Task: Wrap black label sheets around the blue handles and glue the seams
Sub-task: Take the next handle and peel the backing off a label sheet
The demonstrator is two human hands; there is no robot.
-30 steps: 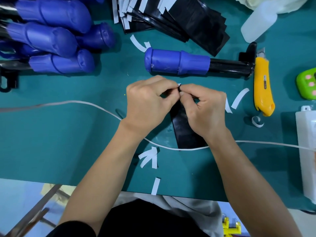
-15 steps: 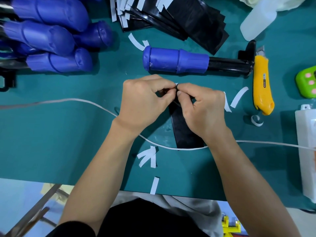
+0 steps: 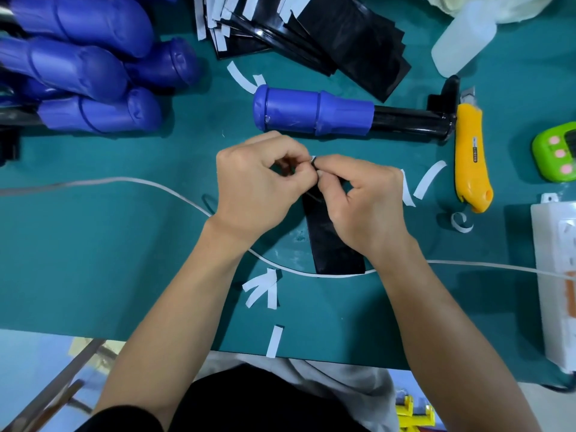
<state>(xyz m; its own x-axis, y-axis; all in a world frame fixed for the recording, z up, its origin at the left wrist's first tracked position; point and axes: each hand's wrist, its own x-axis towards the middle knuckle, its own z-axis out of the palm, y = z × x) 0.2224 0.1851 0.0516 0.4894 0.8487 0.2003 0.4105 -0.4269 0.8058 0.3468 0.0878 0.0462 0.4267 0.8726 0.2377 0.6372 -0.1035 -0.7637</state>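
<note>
A black label sheet (image 3: 335,244) lies on the green mat in front of me, its near end reaching the white cable. My left hand (image 3: 258,185) and my right hand (image 3: 361,201) meet at the sheet's far end, both pinching it where a small white strip tip shows between the fingertips. Just beyond my hands lies one blue handle (image 3: 311,113) on a black shaft, pointing right. A stack of black label sheets (image 3: 327,35) with white backing strips sits at the top centre. A translucent bottle (image 3: 461,42) lies at the top right.
A pile of blue handles (image 3: 81,76) fills the top left. A yellow utility knife (image 3: 472,154), a green timer (image 3: 558,154) and a white power strip (image 3: 558,275) stand on the right. A white cable (image 3: 124,182) crosses the mat. Several peeled white strips (image 3: 265,288) lie scattered.
Both hands have stayed at the sheet's far end, with only small finger movements there. The sheet and the handle have not moved.
</note>
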